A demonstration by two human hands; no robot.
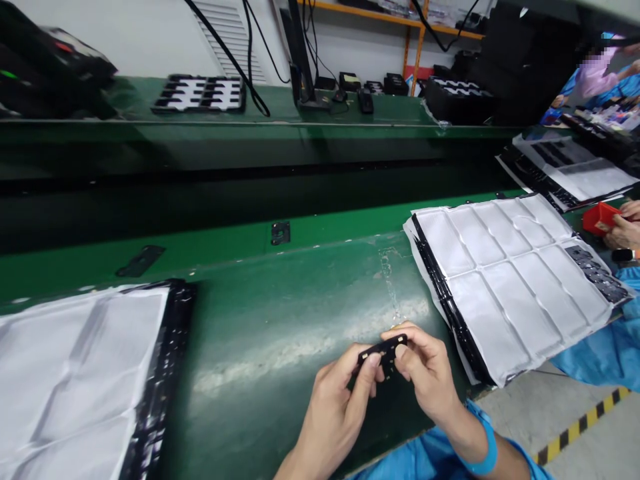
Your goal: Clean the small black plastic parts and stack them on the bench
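A small black part (387, 350) is pinched by thumb and fingers of the left hand (337, 397) and the right hand (429, 377), above the near edge of the bench (265, 320). It is flanked by a left white-topped stack (85, 373) and a right white-topped stack (500, 267); a black piece (287, 233) is seen near the far edge.

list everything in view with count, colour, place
bench: 1, green, across middle
held part: 1, black, in both hands
loose parts: at least 2, black, bench, left and centre
stacks: 3, white-black, left and right
stacked parts: several, black, near right stack
tray: 1, black-white, back left
cables: several, black, top
shelf: 1, orange, back
other items: several, mostly black, back
box: 1, red, right edge
co-workers: count unclear, blue, right
floor tape: 1, yellow-black, lower right
wristband: 1, blue, right wrist
left hand: 1, lower centre
right hand: 1, lower centre
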